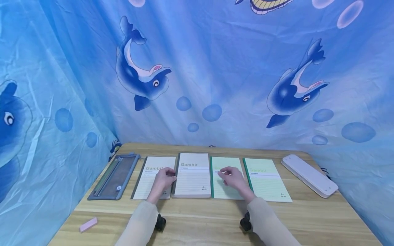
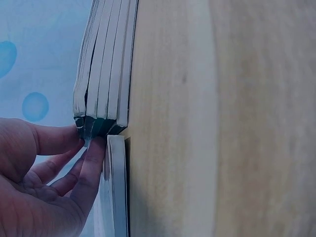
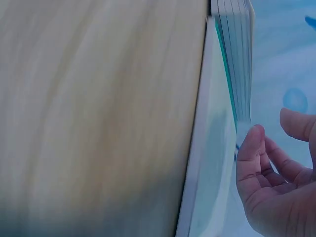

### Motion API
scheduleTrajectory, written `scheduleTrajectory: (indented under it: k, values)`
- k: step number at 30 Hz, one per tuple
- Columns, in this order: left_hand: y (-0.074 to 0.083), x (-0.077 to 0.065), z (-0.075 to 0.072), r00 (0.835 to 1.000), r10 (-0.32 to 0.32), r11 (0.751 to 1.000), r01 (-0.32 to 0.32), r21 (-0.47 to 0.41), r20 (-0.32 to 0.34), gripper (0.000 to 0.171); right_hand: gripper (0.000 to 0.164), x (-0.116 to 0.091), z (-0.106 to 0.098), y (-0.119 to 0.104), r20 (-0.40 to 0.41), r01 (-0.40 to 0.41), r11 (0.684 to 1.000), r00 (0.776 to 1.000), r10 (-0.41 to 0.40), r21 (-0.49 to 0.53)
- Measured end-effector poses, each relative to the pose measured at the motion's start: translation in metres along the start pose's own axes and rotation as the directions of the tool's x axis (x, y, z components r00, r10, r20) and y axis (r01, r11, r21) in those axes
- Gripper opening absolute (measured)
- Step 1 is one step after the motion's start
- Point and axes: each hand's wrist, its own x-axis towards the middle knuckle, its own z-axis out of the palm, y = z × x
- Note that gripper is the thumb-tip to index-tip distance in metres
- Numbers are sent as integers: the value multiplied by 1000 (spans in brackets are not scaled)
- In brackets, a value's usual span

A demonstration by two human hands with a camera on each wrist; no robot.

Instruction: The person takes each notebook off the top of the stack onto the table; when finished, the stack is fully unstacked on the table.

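Observation:
My left hand [image 1: 164, 178] is over the left white notebook [image 1: 146, 182], beside a thick stack of white Gambit notebooks [image 1: 192, 181]. In the left wrist view, its thumb and index fingertip touch the dark spine side of the stack [image 2: 106, 74]. Bent loosely, the fingers of my right hand [image 1: 233, 178] hover above a green-spined notebook [image 1: 226, 191] just right of that stack. From the right wrist, the right hand's thumb shows apart from its fingers [image 3: 254, 148], with nothing between them. The stack's page edges [image 3: 234, 64] lie beyond its fingertips.
Another green-spined notebook [image 1: 269, 184] lies farther right, with a pale pencil case [image 1: 309, 175] beyond it. At the left are a grey-blue zip pouch [image 1: 115, 177] and a pink eraser [image 1: 88, 224] on the wooden table [image 1: 203, 218]. A blue dolphin curtain [image 1: 197, 68] hangs behind.

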Motion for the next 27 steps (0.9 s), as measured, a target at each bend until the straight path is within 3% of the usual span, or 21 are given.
scheduleTrajectory:
  k: [12, 17, 27]
  values:
    - [-1, 0, 1, 1000, -6, 1000, 6, -4, -9, 30, 39, -9, 39, -16, 98, -21, 998, 995, 16, 51]
    - [-3, 0, 3, 1000, 19, 1000, -19, -1, -16, 29, 38, -10, 45, -17, 82, -30, 999, 996, 27, 37]
    - [-3, -1, 3, 1000, -11, 999, 11, -43, -11, 33, 34, -7, 49, -18, 45, -50, 999, 998, 51, -14]
